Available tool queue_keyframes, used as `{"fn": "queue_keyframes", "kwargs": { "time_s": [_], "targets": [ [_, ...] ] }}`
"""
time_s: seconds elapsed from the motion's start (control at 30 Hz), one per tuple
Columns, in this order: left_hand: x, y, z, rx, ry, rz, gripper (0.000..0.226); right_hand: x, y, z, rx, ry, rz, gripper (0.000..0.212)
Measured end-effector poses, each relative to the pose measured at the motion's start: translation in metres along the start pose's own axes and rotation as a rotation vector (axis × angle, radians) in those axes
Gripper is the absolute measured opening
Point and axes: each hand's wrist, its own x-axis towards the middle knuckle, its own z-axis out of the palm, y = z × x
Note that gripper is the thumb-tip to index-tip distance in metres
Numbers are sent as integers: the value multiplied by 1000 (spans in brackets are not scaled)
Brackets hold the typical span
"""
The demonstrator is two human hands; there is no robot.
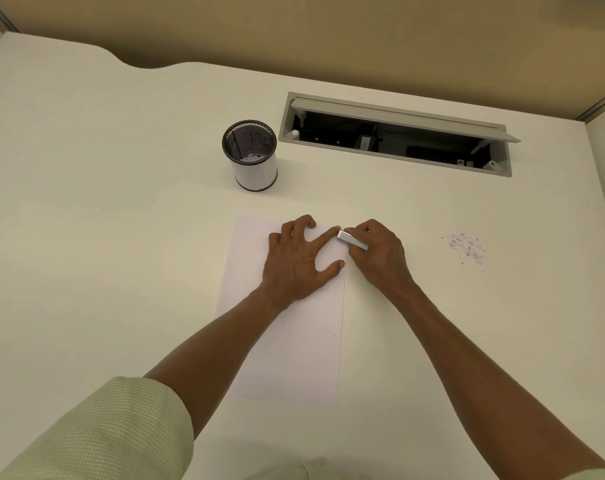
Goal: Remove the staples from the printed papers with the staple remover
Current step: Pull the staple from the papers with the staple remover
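A white sheaf of printed papers (287, 341) lies lengthwise on the cream desk in front of me. My left hand (297, 261) presses flat on its upper part, index finger and thumb spread toward the right edge. My right hand (377, 251) grips a small silver staple remover (351, 239) at the paper's top right corner, its tip beside my left index fingertip. The staple itself is too small to see.
A mesh pen cup (251, 155) with bits at its bottom stands behind the paper. An open cable hatch (394, 133) is set into the desk at the back right. A small heap of pulled staples (465, 245) lies to the right.
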Motion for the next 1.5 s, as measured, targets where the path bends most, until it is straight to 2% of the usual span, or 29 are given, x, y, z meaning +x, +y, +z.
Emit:
{"fn": "queue_keyframes", "kwargs": {
  "time_s": [0.3,0.5,0.63,0.77,0.97,1.07,1.23,1.33,1.5],
  "targets": [
    [1,1,-1,10,-19,-6,66,26,12,-14,-53,-153,-155,27],
    [1,1,-1,6,-10,-7,66,28,10,-18,-269,-117,-383,31],
    [1,1,0,-2,11,-4,66,28,8,-22,-361,-82,-554,26],
    [0,0,-1,-4,5,-6,66,23,12,-18,-475,-43,-624,23],
    [1,2,-3,-1,-14,-7,66,14,7,-20,-592,-37,-753,35],
    [-1,1,-3,-8,-1,-9,67,-1,7,-11,-489,17,-602,36],
    [0,1,-2,-22,10,-2,67,-25,9,7,-44,98,-78,37],
    [-1,1,-2,-23,7,-2,67,-22,7,6,72,110,-11,38],
    [0,1,-3,-21,-5,-6,67,-13,1,2,8,81,-30,37]
  ]
}}
